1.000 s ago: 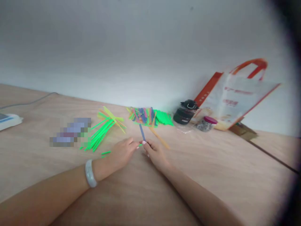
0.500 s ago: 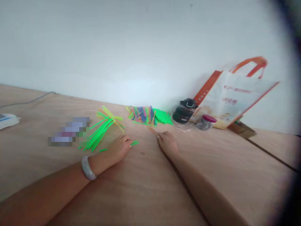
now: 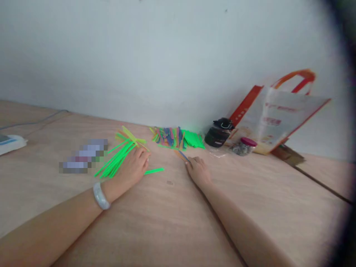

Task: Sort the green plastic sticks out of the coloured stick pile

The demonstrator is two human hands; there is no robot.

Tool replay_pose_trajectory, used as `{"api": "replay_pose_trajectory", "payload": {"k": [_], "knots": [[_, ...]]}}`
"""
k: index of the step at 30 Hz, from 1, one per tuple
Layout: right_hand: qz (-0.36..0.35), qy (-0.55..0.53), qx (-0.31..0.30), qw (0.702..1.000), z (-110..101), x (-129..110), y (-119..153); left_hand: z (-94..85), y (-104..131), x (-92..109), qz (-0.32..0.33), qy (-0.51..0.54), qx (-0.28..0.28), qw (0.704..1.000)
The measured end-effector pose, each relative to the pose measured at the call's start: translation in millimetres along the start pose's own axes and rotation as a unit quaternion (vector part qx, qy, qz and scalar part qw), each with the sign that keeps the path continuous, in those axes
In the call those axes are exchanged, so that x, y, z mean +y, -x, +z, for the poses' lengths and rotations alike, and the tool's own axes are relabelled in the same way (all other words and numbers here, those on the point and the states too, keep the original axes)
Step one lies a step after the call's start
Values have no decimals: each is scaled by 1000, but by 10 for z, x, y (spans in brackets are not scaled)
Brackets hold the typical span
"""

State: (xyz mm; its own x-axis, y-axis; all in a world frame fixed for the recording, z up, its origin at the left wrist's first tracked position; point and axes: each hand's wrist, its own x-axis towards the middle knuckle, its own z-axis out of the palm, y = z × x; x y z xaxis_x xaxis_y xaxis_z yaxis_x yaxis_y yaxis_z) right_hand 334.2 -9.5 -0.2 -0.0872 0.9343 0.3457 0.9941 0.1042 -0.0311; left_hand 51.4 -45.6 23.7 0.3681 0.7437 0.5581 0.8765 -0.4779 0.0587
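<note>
My left hand (image 3: pixel 135 165), with a pale bangle (image 3: pixel 101 195) on the wrist, is over the right side of a fanned pile of green sticks (image 3: pixel 115 161). Its fingers are bent, and what they hold, if anything, is hidden. Green sticks (image 3: pixel 154 171) lie on the table just right of it. My right hand (image 3: pixel 198 170) rests on the table with its fingers closed on thin orange and blue strips (image 3: pixel 183 156) that point away from me. Beyond it lie a bundle of multicoloured strips (image 3: pixel 168 138) and a bright green bundle (image 3: pixel 194 139).
A black-lidded jar (image 3: pixel 218 133), a jar with a magenta lid (image 3: pixel 244 147) and a white bag with orange handles (image 3: pixel 280 120) stand at the back right. A blurred-out flat object (image 3: pixel 85 155), a white device (image 3: pixel 11 144) and a cable (image 3: pixel 36 121) are at left.
My left hand has moved left and slightly away from me, off the small green sticks and onto the pile's edge. A blue strip now shows beside the orange one at my right hand.
</note>
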Motion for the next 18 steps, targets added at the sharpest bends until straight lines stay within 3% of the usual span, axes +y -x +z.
{"api": "replay_pose_trajectory", "payload": {"k": [4, 10, 14, 18], "knots": [[-12, -7, 32, 999, -1, -22, 16, -50, -44, -271, -88, -115, -14, 989], [-56, -54, 77, 994, -26, -69, 54, -33, -70, -492, -94, -150, -66, 982], [-96, -166, 108, 976, -68, -148, 93, -42, -75, -388, -50, -113, -26, 992], [-81, -356, 76, 928, -125, -382, 220, -57, -2, -54, 40, -31, 1, 999]]}}
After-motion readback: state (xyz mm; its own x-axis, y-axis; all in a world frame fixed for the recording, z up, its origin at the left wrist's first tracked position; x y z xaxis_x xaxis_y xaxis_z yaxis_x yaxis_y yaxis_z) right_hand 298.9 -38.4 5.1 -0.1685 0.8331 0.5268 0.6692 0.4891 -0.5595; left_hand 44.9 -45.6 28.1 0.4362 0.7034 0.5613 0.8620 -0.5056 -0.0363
